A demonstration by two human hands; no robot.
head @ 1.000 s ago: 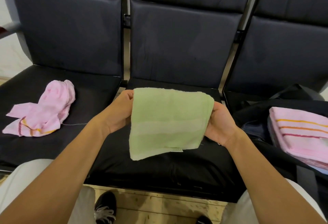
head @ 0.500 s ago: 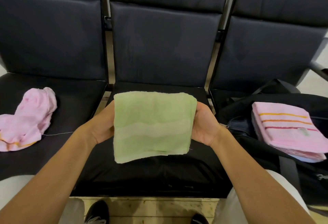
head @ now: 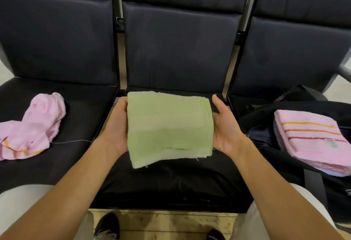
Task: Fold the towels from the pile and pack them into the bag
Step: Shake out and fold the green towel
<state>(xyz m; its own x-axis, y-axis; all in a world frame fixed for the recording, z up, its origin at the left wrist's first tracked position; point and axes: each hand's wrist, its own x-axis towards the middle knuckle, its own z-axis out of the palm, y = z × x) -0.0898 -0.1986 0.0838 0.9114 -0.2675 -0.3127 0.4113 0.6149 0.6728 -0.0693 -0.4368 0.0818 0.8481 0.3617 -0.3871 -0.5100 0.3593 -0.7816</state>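
Note:
A folded green towel (head: 169, 127) is held flat above the middle seat, between my two hands. My left hand (head: 115, 125) cups its left edge and my right hand (head: 225, 125) supports its right edge, fingers under the cloth. A crumpled pink towel (head: 32, 127) lies on the left seat. On the right seat stands an open black bag (head: 266, 110) with a stack of folded pink striped towels (head: 311, 135) inside it.
Three dark padded seats (head: 178, 49) joined in a row, with metal posts between the backrests. A loose thread trails from the pink towel. My pale trousers and black shoes (head: 107, 226) show below, on a wooden floor.
The green towel has gone from hanging upright to lying flatter between my palms, and my right thumb has lifted off it. The view has swung slightly back to the left.

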